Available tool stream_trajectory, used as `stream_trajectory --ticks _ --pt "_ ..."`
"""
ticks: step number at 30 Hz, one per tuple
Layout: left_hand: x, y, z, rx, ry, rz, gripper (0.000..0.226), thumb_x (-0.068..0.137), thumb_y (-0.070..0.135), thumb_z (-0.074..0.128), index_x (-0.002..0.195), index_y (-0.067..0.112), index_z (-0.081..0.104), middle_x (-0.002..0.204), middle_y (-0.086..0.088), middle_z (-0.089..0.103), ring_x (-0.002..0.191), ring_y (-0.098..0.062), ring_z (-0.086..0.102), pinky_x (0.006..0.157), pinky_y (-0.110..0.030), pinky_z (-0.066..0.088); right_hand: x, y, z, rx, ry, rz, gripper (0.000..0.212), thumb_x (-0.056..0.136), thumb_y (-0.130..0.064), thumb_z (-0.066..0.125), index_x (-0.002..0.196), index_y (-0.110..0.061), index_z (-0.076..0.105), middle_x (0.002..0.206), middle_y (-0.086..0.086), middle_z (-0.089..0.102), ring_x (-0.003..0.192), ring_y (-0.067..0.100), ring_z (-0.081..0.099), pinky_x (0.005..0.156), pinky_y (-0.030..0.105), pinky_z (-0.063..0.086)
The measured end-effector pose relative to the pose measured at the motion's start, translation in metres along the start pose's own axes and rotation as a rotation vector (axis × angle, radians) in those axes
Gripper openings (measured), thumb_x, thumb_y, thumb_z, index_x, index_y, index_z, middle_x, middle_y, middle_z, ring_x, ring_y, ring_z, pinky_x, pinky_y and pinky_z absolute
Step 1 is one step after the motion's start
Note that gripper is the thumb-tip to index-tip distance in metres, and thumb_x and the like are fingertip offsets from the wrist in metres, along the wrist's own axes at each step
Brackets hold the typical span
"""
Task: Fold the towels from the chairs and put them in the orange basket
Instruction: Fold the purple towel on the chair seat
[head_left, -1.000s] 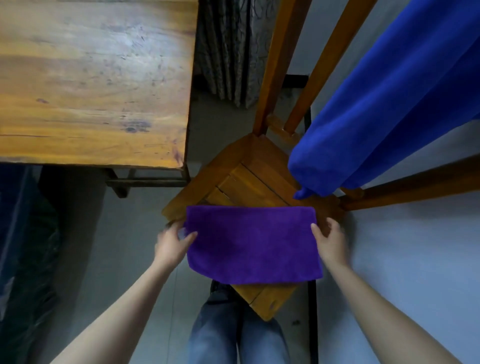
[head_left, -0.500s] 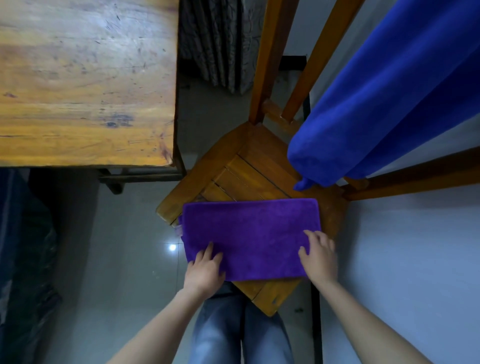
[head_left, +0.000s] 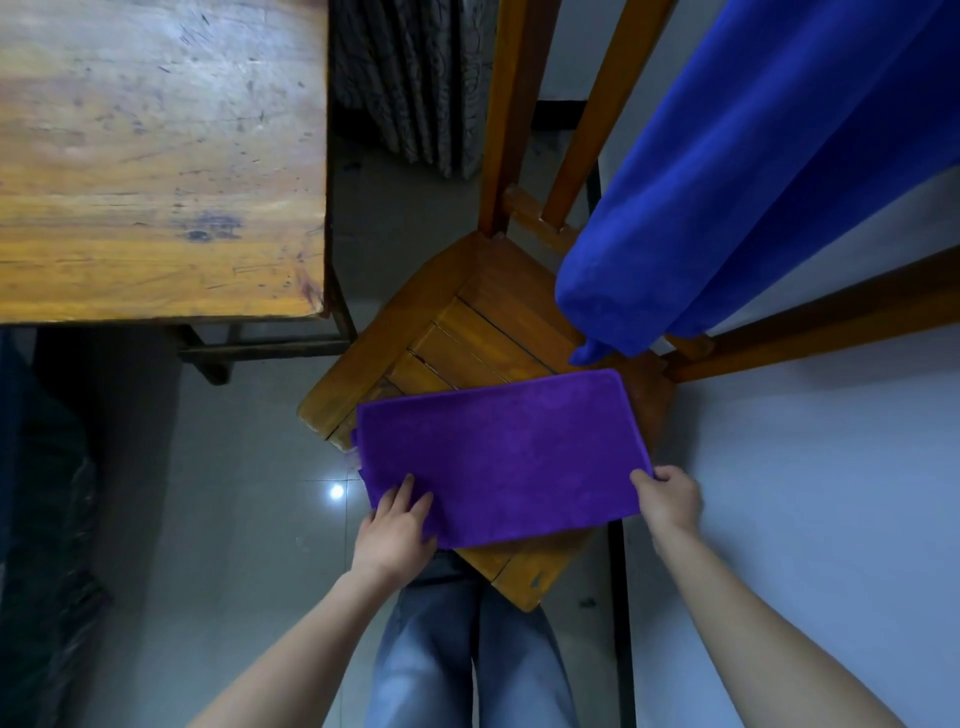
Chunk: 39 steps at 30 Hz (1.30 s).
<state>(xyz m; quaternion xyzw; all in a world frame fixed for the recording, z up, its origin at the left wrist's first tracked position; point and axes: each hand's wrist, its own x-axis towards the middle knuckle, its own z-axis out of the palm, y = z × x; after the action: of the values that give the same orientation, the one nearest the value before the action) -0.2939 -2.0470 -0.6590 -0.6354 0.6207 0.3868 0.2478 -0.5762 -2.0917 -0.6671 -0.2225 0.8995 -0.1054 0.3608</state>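
The folded purple towel (head_left: 498, 457) lies on the chair seat (head_left: 467, 322). The left hand (head_left: 392, 535) rests nearly straight fingers on its 7 o'clock corner; the right hand (head_left: 670, 501) pinches its 4 o'clock corner.

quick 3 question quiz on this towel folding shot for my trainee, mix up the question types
1. True or false: the purple towel lies folded on the wooden chair seat.
2. The blue towel is: A) hanging by the seat's far side; B) spread flat on a table; C) heaped on the floor.
3. Fill in: the right hand pinches the purple towel's near ___ corner.
Key: 1 true; 2 A; 3 right.
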Motion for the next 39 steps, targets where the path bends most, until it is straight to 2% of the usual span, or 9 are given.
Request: stream_trajectory --ticks 4,12,15,21,23,25,27,30,39 --pt "0.0 0.006 -0.001 -0.01 0.002 0.002 0.057 0.093 0.037 0.044 0.146 0.026 0.024 0.158 -0.003 0.002 0.144 -0.027 0.006 0.113 -0.041 0.021 -0.006 -0.009 -0.025 0.043 0.177 -0.027 0.021 0.085 -0.012 0.059 0.1 0.002 0.06 0.1 0.022 0.063 0.093 0.037 0.059 0.074 0.034 0.042" --pt "0.004 0.015 0.003 -0.094 0.018 0.002 0.058 0.093 0.036 0.044 0.147 0.024 0.023 0.158 -0.005 0.003 0.144 -0.026 0.008 0.114 -0.041 0.023 -0.027 -0.006 -0.024 -0.079 0.134 -0.24 0.021 0.085 -0.011 0.059 0.102 0.0 0.057 0.102 0.022 0.062 0.093 0.037 0.059 0.07 0.035 0.041" --pt "0.004 0.012 0.003 -0.178 -0.009 -0.01 0.059 0.093 0.034 0.045 0.147 0.023 0.023 0.158 -0.002 0.004 0.144 -0.024 0.011 0.114 -0.04 0.024 -0.056 -0.008 -0.014 -0.103 0.072 -0.379 0.017 0.085 -0.009 0.061 0.099 -0.002 0.057 0.097 0.015 0.06 0.088 0.03 0.057 0.064 0.026 0.028" --pt "0.006 0.008 -0.007 -0.736 -0.022 -0.063 0.05 0.095 0.021 0.048 0.143 0.016 0.034 0.155 -0.003 0.021 0.141 -0.021 0.023 0.112 -0.033 0.026 -0.107 -0.008 0.022 -0.178 -0.268 -0.622 0.013 0.085 -0.013 0.061 0.097 -0.01 0.055 0.099 -0.009 0.046 0.094 0.008 0.045 0.075 0.02 0.036" --pt "0.003 0.009 -0.015 -0.955 -0.022 -0.097 0.045 0.096 0.016 0.045 0.141 0.011 0.037 0.151 -0.006 0.03 0.137 -0.022 0.03 0.106 -0.027 0.029 -0.114 -0.009 0.036 -0.208 -0.388 -0.6 0.012 0.088 -0.016 0.059 0.098 -0.013 0.054 0.098 -0.011 0.047 0.096 0.008 0.047 0.075 0.017 0.04" --pt "0.001 0.011 -0.023 -1.1 -0.036 -0.119 0.041 0.098 0.014 0.04 0.139 0.007 0.039 0.147 -0.009 0.036 0.133 -0.023 0.036 0.096 -0.021 0.031 -0.115 -0.012 0.045 -0.165 -0.445 -0.507 0.01 0.089 -0.016 0.059 0.094 -0.018 0.05 0.095 -0.007 0.054 0.088 0.011 0.052 0.062 0.009 0.039" --pt "-0.003 0.011 -0.027 -1.216 -0.044 -0.144 0.041 0.1 0.019 0.037 0.14 0.007 0.037 0.147 -0.008 0.037 0.134 -0.022 0.035 0.096 -0.023 0.03 -0.115 -0.014 0.051 -0.091 -0.45 -0.433 0.012 0.088 -0.016 0.06 0.092 -0.019 0.049 0.091 -0.003 0.058 0.081 0.014 0.054 0.056 0.012 0.037" --pt "-0.002 0.008 -0.027 -1.329 -0.051 -0.178 0.047 0.101 0.033 0.031 0.142 0.012 0.033 0.147 -0.005 0.037 0.135 -0.02 0.034 0.106 -0.032 0.027 -0.122 -0.018 0.056 -0.024 -0.471 -0.442 0.013 0.086 -0.015 0.062 0.09 -0.02 0.051 0.09 -0.003 0.06 0.083 0.015 0.056 0.064 0.021 0.042" --pt "-0.002 0.006 -0.029 -1.441 -0.056 -0.214 0.058 0.095 0.056 0.019 0.138 0.022 0.041 0.136 0.001 0.048 0.128 -0.017 0.041 0.106 -0.04 0.026 -0.136 -0.011 0.082 -0.097 -0.657 -0.449 0.014 0.084 -0.02 0.064 0.093 -0.023 0.055 0.105 0.002 0.063 0.101 0.017 0.056 0.086 0.026 0.043"
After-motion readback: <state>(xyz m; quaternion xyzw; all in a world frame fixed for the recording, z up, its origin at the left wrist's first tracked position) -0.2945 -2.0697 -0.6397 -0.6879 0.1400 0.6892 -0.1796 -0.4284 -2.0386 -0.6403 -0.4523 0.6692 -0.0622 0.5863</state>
